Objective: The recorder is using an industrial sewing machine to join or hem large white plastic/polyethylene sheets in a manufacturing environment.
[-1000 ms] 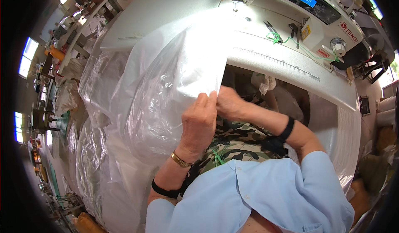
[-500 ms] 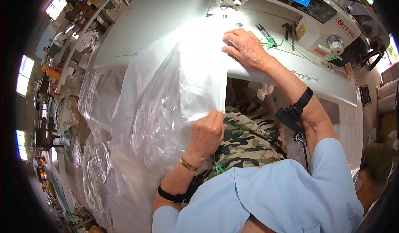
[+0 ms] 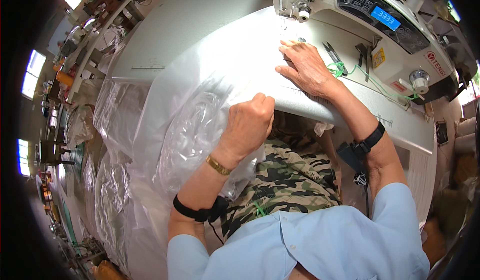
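Left hand [image 3: 250, 122]: curled into a fist, thumb and fingers pinching the right-hand edge of the sheet at the near side of the surface.
Right hand [image 3: 307, 70]: palm down, fingers extended and slightly parted, farther away than the left; its fingertips reach the sheet's right edge, where glare hides whether they touch it.
Clear plastic sheet [image 3: 200, 105]: spreads left from the hands across the surface [image 3: 200, 10] and hangs in crinkled folds over its near edge.
Sewing machine [image 3: 370, 10]: at far right, its head beyond the right hand, the blue display lit.
Thread snips [image 3: 334, 52]: right of the right hand, beside green thread [image 3: 337, 70].
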Available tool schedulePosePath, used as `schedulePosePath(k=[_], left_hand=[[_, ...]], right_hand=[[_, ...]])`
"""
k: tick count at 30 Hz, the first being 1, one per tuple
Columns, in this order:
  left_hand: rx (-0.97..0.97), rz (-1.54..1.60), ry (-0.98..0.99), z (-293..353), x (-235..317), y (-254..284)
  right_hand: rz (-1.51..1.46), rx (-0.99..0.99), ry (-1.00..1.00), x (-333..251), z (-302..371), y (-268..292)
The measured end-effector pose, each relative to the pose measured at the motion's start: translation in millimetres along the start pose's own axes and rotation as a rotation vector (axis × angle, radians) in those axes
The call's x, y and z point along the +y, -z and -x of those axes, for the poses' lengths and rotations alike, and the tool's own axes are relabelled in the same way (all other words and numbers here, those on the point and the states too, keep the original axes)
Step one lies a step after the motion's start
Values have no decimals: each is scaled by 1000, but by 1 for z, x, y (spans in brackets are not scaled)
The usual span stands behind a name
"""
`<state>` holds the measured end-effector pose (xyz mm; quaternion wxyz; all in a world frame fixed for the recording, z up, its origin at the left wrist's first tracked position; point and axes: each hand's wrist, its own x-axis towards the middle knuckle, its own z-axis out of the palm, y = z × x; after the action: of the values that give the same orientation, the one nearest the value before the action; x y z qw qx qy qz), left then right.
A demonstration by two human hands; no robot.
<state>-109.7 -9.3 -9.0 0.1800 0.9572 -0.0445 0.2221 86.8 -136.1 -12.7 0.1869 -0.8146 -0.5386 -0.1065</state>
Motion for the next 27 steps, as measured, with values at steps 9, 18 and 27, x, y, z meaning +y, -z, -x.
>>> schedulePosePath(k=[9,18,27], left_hand=[[-7,-106,-18,-82,-27,-18],[57,16,126,-109,-33,-29],[-84,-235,-45,4,33,20]], right_hand=[[-65,-22,-18,0,-3,2],[-158,7,-34,6,-5,0],[-121,76,-5,9,-4,-4]])
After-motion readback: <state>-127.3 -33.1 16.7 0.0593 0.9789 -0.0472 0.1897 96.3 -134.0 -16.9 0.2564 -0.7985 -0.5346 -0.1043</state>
